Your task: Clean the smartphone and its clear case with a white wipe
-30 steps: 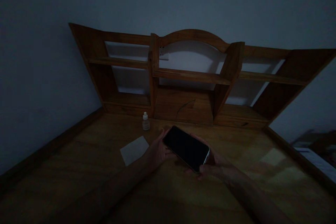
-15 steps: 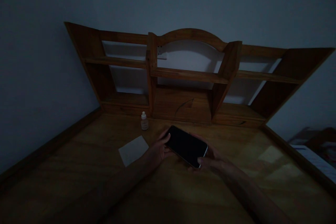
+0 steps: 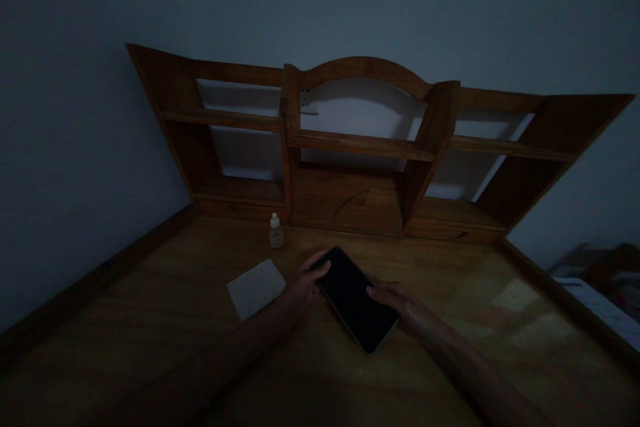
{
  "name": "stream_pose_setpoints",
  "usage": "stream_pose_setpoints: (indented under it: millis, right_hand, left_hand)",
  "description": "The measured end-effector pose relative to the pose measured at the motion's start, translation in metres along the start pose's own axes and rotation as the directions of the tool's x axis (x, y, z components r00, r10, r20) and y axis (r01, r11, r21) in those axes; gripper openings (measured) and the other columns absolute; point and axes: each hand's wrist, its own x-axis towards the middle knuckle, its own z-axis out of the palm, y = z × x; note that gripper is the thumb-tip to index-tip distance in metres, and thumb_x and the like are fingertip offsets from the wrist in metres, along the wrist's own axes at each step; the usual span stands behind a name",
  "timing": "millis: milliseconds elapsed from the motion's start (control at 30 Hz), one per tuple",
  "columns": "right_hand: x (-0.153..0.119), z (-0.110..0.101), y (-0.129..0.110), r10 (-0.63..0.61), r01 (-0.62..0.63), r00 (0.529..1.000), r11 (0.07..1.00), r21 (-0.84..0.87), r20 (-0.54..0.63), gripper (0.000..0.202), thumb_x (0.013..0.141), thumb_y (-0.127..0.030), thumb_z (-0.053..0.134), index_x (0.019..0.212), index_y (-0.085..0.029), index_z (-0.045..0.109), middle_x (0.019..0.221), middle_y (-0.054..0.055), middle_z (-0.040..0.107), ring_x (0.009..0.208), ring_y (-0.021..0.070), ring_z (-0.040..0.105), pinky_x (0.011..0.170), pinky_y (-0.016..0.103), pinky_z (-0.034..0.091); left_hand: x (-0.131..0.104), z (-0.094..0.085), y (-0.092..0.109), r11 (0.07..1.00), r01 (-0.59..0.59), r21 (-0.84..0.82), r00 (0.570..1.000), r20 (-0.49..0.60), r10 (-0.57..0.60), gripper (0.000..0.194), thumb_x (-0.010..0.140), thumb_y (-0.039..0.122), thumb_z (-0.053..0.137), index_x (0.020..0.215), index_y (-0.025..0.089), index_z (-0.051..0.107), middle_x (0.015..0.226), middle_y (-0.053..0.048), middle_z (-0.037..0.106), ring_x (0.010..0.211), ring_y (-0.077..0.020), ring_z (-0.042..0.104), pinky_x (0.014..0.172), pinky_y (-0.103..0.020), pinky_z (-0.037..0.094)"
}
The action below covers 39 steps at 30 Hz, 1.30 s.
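A smartphone (image 3: 356,299) with a dark screen is held tilted above the wooden desk, its screen facing up toward me. My left hand (image 3: 309,281) grips its upper left end, the thumb lying over the screen's edge and the fingers underneath. On the right long edge, my right hand (image 3: 395,299) has its thumb on the glass; its other fingers are mostly hidden behind the phone. A pale square cloth or paper (image 3: 256,288) lies flat on the desk beside my left forearm. Behind it stands a small dropper-type bottle (image 3: 276,232) with a white cap.
A wooden shelf unit (image 3: 357,141) with several compartments runs along the back of the desk (image 3: 450,280). A wall socket (image 3: 309,101) shows through its middle opening. Raised wooden edges border both sides. Beyond the right edge lie white papers (image 3: 597,307). The room is dim.
The phone has turned clockwise, its near end swinging down toward me. My right hand has shifted from the near right corner up along the right edge. My left hand keeps its hold.
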Motion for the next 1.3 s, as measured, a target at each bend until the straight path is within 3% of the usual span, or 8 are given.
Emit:
stream_pose_setpoints:
  millis: [267, 433, 633, 800, 967, 1033, 1167, 1300]
  right_hand:
    - [0.006, 0.004, 0.008, 0.003, 0.002, 0.999, 0.996, 0.094, -0.046, 0.037, 0.084, -0.047, 0.065, 0.09, -0.011, 0.072, 0.074, 0.005, 0.065, 0.063, 0.0152, 0.054, 0.057, 0.024, 0.035]
    - [0.008, 0.008, 0.01, -0.042, 0.051, 0.997, 0.991, 0.127, -0.072, 0.035, 0.083, -0.046, 0.066, 0.088, -0.012, 0.072, 0.076, 0.006, 0.067, 0.063, 0.0158, 0.056, 0.058, 0.025, 0.037]
    - [0.011, 0.011, 0.01, -0.045, 0.076, 0.985, 0.981, 0.18, -0.167, 0.039, 0.082, -0.049, 0.066, 0.095, -0.013, 0.072, 0.091, 0.008, 0.072, 0.078, 0.0207, 0.064, 0.071, 0.029, 0.044]
    - [0.013, 0.013, 0.014, -0.038, 0.072, 0.986, 0.975, 0.212, -0.161, 0.043, 0.083, -0.051, 0.064, 0.101, -0.013, 0.071, 0.101, 0.011, 0.072, 0.092, 0.0245, 0.066, 0.085, 0.035, 0.047]
    - [0.011, 0.013, 0.01, -0.065, 0.086, 0.986, 0.987, 0.133, -0.152, 0.043, 0.084, -0.049, 0.064, 0.107, -0.014, 0.069, 0.11, 0.011, 0.07, 0.104, 0.0261, 0.064, 0.096, 0.039, 0.044]
    - [0.01, 0.014, 0.007, -0.064, 0.08, 0.988, 0.991, 0.11, -0.139, 0.042, 0.084, -0.049, 0.064, 0.108, -0.014, 0.068, 0.109, 0.011, 0.071, 0.1, 0.026, 0.066, 0.089, 0.039, 0.05]
    - [0.008, 0.015, 0.007, 0.028, -0.032, 0.999, 0.987, 0.154, 0.028, 0.052, 0.086, -0.052, 0.06, 0.119, -0.014, 0.055, 0.086, 0.012, 0.074, 0.062, 0.0251, 0.072, 0.054, 0.036, 0.058]
    - [0.009, 0.014, 0.009, 0.016, -0.027, 0.997, 0.989, 0.146, 0.071, 0.052, 0.085, -0.051, 0.061, 0.116, -0.01, 0.054, 0.076, 0.012, 0.073, 0.052, 0.0234, 0.07, 0.045, 0.032, 0.057]
  left_hand:
    - [0.0, 0.004, -0.002, 0.999, 0.005, -0.051, 0.996, -0.092, -0.009, 0.055, 0.077, 0.031, 0.072, 0.125, 0.018, 0.051, 0.115, -0.013, 0.062, 0.085, -0.022, 0.067, 0.065, -0.032, 0.057]
    - [0.003, 0.002, -0.003, 0.994, 0.037, -0.098, 0.996, -0.079, -0.045, 0.045, 0.077, 0.034, 0.073, 0.113, 0.014, 0.057, 0.108, -0.014, 0.066, 0.083, -0.0225, 0.068, 0.068, -0.034, 0.057]
    - [-0.004, 0.005, -0.003, 0.987, 0.053, -0.151, 0.995, 0.087, -0.04, 0.039, 0.076, 0.032, 0.075, 0.108, 0.012, 0.063, 0.116, -0.015, 0.065, 0.097, -0.0231, 0.066, 0.085, -0.034, 0.053]
    - [-0.006, 0.002, -0.009, 0.998, 0.064, -0.003, 0.978, 0.198, -0.062, 0.041, 0.076, 0.035, 0.074, 0.108, 0.01, 0.065, 0.111, -0.017, 0.067, 0.095, -0.0254, 0.067, 0.083, -0.036, 0.053]
    - [-0.007, 0.0, -0.01, 0.999, 0.049, 0.019, 0.978, 0.202, -0.052, 0.041, 0.077, 0.036, 0.073, 0.107, 0.01, 0.066, 0.107, -0.016, 0.068, 0.092, -0.0246, 0.068, 0.083, -0.035, 0.052]
    - [-0.007, 0.0, -0.009, 0.999, 0.048, 0.015, 0.979, 0.196, -0.05, 0.04, 0.075, 0.036, 0.074, 0.105, 0.01, 0.067, 0.106, -0.016, 0.069, 0.091, -0.025, 0.068, 0.083, -0.036, 0.052]
    - [-0.006, 0.0, -0.009, 0.998, 0.065, 0.018, 0.984, 0.168, -0.067, 0.043, 0.071, 0.036, 0.078, 0.103, 0.009, 0.067, 0.105, -0.017, 0.069, 0.089, -0.0262, 0.069, 0.082, -0.037, 0.053]
    - [-0.004, -0.001, -0.009, 0.996, 0.077, 0.053, 0.99, 0.112, -0.082, 0.04, 0.07, 0.035, 0.078, 0.099, 0.01, 0.067, 0.098, -0.015, 0.071, 0.083, -0.0246, 0.069, 0.076, -0.034, 0.053]
